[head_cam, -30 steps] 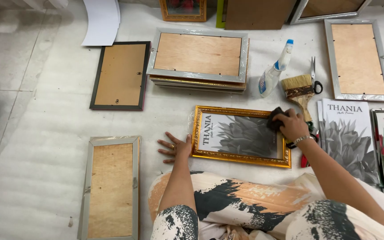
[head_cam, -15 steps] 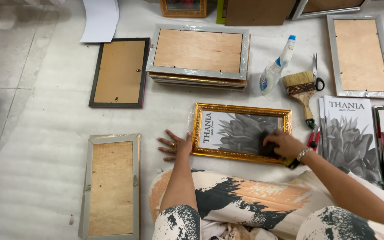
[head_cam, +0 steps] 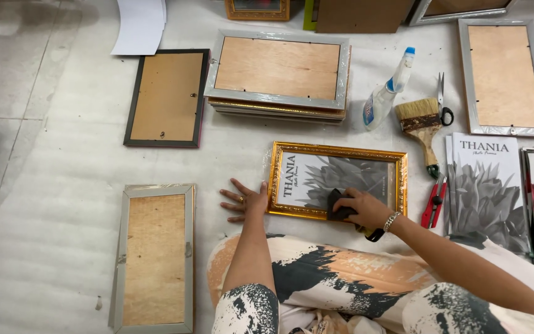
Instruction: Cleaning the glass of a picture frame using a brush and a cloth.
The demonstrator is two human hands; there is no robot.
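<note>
A gold picture frame (head_cam: pixel 337 152) with a grey printed sheet behind its glass lies flat on the white padded floor in front of me. My right hand (head_cam: pixel 366 209) presses a dark cloth (head_cam: pixel 337 205) against the glass near the frame's lower middle. My left hand (head_cam: pixel 244 201) lies flat on the floor, fingers spread, touching the frame's left edge.
A stack of frames (head_cam: pixel 279 74) lies face down beyond the gold one. A black frame (head_cam: pixel 167 98) and a silver frame (head_cam: pixel 154 256) lie to the left. A spray bottle (head_cam: pixel 388 93), brush (head_cam: pixel 420 124), scissors (head_cam: pixel 443 102), red cutter (head_cam: pixel 432 203) and printed sheets (head_cam: pixel 484 185) lie to the right.
My right hand has drawn the cloth from the frame's top right corner down and leftward to its lower middle. My left hand has stayed at the frame's left edge.
</note>
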